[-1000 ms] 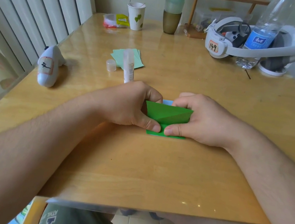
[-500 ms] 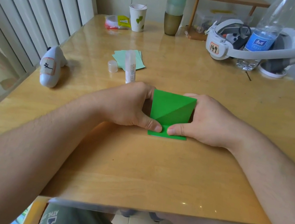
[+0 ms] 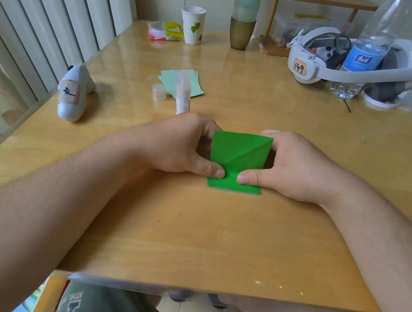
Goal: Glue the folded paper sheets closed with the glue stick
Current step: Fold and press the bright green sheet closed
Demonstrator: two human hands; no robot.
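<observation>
now, at mid-frame, your left hand [image 3: 187, 147] and right hand [image 3: 287, 166] pinch the folded green paper [image 3: 237, 158], thumbs pressing its lower flap flat, likely to set the glue; the uncapped glue stick [image 3: 184, 92] lies beyond, upper left.

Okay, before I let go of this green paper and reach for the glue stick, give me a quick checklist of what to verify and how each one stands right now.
1. Folded green paper lies flat on the table: ok.
2. Both thumbs press its near edge, left hand and right hand: ok.
3. Glue stick within reach, lying just beyond the left hand: ok.
4. Glue stick uncapped, its cap standing beside it: ok.
5. Glue already on the flap: cannot tell.
6. Spare pale green sheets ready under the glue stick: ok.
</observation>
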